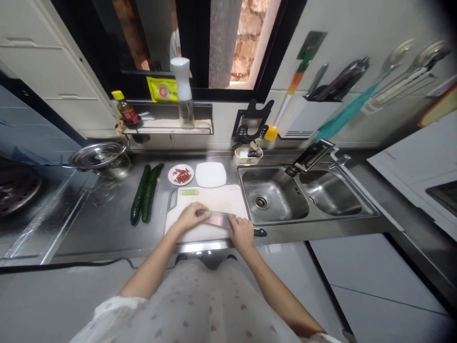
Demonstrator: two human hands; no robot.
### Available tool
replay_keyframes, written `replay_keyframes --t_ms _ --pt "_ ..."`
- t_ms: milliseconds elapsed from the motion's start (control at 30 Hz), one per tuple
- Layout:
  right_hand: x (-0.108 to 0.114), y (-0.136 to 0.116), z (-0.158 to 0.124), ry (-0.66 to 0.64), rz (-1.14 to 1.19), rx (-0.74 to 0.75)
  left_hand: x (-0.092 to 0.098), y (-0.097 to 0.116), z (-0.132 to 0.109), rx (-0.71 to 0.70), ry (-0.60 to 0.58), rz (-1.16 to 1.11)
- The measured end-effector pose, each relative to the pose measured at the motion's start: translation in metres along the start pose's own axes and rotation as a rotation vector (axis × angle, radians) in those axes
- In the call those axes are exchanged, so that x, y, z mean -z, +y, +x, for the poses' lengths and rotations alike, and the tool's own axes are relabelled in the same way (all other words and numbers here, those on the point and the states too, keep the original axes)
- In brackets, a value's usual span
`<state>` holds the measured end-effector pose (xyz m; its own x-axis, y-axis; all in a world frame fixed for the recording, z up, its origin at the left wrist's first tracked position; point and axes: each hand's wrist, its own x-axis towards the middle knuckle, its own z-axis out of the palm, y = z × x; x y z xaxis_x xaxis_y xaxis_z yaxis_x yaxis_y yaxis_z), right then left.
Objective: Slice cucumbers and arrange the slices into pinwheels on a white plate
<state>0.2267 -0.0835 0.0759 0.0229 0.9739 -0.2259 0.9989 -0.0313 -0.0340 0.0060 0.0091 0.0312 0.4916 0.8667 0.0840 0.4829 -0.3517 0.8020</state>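
Note:
A kitchen knife lies across the white cutting board (233, 195), its broad blade (218, 219) between my hands and its black handle (261, 232) sticking out to the right. My right hand (243, 232) is closed on the knife near the handle, fingers along the blade. At the blade's left end my left hand (190, 217) is closed, pinching what looks like a small cucumber piece (209, 213), mostly hidden by the fingers. A row of thin cucumber slices (189, 192) sits at the board's upper left. Two whole cucumbers (145, 193) rest on the steel counter to the left.
Behind the board stand a small plate (170, 177) of chopped red bits and a white square plate (210, 175). A lidded steel pot (103, 162) is at the left. To the right are a double sink (274, 190) and tap (310, 156). A shelf (167, 126) holds bottles.

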Motion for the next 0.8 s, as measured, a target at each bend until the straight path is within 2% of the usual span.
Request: replay_keyframes --t_ms 233,367,500,633,800 --pt "-0.002 0.002 -0.001 -0.008 -0.009 0.01 -0.002 0.007 0.001 0.026 -0.033 -0.066" --pt "-0.006 0.005 -0.002 -0.013 -0.017 0.006 -0.008 0.008 0.005 0.05 -0.005 -0.129" --pt "-0.01 0.01 -0.003 -0.023 -0.02 -0.006 -0.012 0.0 0.012 0.137 0.084 -0.124" --pt "-0.012 0.014 -0.005 -0.033 -0.012 -0.032 -0.011 -0.017 0.022 0.298 0.202 -0.075" --pt "-0.013 0.018 -0.006 -0.026 0.001 -0.052 -0.007 -0.036 0.038 0.429 0.332 0.023"
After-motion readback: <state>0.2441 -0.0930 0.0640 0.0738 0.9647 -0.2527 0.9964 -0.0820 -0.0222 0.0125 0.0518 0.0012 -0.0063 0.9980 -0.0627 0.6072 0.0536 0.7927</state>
